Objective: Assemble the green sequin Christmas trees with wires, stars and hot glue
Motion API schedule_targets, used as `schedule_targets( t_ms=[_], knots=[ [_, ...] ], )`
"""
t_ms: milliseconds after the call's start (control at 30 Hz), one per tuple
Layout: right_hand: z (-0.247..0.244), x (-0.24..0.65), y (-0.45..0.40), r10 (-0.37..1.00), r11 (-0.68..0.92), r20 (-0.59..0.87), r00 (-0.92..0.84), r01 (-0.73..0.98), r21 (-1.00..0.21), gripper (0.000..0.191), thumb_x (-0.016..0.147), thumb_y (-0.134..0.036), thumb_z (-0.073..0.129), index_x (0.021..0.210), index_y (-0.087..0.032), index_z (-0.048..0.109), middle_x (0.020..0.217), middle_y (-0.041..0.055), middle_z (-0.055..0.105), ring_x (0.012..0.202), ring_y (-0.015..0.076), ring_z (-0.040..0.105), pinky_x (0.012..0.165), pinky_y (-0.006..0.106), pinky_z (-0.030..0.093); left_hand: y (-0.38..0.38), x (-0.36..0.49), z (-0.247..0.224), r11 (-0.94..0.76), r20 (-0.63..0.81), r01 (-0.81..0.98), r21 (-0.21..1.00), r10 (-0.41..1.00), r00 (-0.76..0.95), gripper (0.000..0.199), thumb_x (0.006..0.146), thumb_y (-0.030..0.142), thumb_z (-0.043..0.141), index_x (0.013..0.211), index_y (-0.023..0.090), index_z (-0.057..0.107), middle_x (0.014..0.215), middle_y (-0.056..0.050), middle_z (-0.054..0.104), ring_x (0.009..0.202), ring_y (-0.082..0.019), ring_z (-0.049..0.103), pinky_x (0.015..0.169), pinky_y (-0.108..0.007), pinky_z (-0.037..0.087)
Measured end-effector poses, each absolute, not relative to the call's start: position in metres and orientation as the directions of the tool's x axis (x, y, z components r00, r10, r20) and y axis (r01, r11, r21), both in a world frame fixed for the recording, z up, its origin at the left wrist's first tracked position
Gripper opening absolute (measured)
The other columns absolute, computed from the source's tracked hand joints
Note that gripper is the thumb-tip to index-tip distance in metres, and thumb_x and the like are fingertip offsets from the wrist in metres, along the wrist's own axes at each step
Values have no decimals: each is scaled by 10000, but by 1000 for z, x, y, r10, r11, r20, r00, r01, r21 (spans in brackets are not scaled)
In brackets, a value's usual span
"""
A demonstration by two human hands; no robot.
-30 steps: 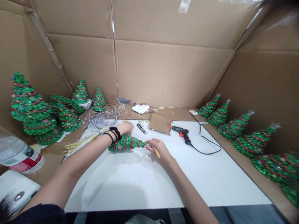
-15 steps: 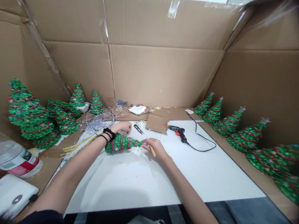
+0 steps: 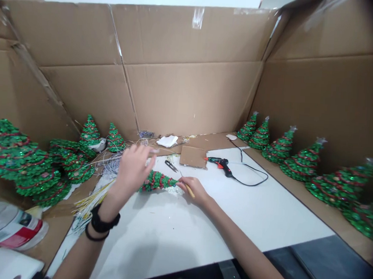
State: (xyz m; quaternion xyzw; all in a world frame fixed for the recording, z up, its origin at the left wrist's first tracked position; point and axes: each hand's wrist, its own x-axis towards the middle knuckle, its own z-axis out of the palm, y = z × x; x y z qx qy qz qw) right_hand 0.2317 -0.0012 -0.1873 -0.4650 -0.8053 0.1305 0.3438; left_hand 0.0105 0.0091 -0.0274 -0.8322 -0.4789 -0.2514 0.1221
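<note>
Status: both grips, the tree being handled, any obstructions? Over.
Left grip open, partly hiding tree from view. Right grip holds wooden handle at tree's tip. Tree on its side. Snips just beyond.

With our right hand [image 3: 198, 190] we hold a wooden handle [image 3: 190, 191] at the tip of a green tree [image 3: 159, 180] lying on the white bench [image 3: 289, 209]; our left hand [image 3: 135, 166], fingers parted, partly hides its wide end. Beyond lie snips [image 3: 171, 166], cardboard [image 3: 192, 156], a glue gun [image 3: 220, 163].

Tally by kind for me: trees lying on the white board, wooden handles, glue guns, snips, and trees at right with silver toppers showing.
Tree lying on white board: 1
Wooden handle: 1
Glue gun: 1
Snips: 1
Trees at right, silver toppers showing: 5
Total: 9
</note>
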Motion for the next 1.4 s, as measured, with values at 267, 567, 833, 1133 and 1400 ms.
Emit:
schedule_targets(
  t_ms=[267, 567, 833, 1133, 1400],
  knots=[
    [-188, 229, -1, 920, 359, 337, -199, 772, -525, 480, 977, -393, 280, 682, -186, 596, 614, 40, 648, 560, 143, 594, 563, 232, 326, 9, 23, -125, -560, 303, 824, -82, 774, 556, 400, 810, 314, 635, 1187, 213, 546, 1231, -85, 568, 1081, -295, 447, 851, -408, 351],
    [-193, 236, 7, 950, 244, 268, -160, 917, -316, 395, 962, -326, 358, 696, -197, 620, 654, 57, 669, 603, 164, 599, 557, 260, 253, 33, 30, -144, -610, 343, 779, -147, 707, 618, 327, 879, 329, 549, 1192, 235, 561, 1249, -70, 568, 1107, -274, 448, 896, -410, 321],
    [-188, 236, 6, 972, 127, 230, -51, 936, -329, 354, 961, -316, 358, 775, -196, 634, 701, 63, 690, 641, 177, 621, 558, 262, 241, 63, 43, -144, -679, 274, 718, -157, 668, 692, 232, 879, 304, 553, 1086, 221, 617, 1137, -78, 615, 1056, -273, 460, 838, -398, 326],
    [-189, 233, 5, 938, 126, 338, 78, 832, -541, 287, 936, -324, 377, 943, -197, 635, 784, 61, 676, 760, 210, 614, 682, 282, 391, 71, 49, -126, -737, 221, 675, -23, 655, 722, 266, 930, 167, 369, 1073, 184, 593, 1100, -91, 623, 1021, -275, 451, 834, -401, 341],
    [-179, 226, -1, 783, 471, 606, 138, 505, -724, 262, 946, -321, 349, 1072, -191, 538, 996, 89, 597, 915, 195, 556, 817, 330, 446, 44, 56, -101, -714, 125, 558, 423, 656, 744, 293, 939, 198, 280, 806, 177, 540, 797, -53, 615, 762, -185, 534, 708, -293, 398]
  ],
)
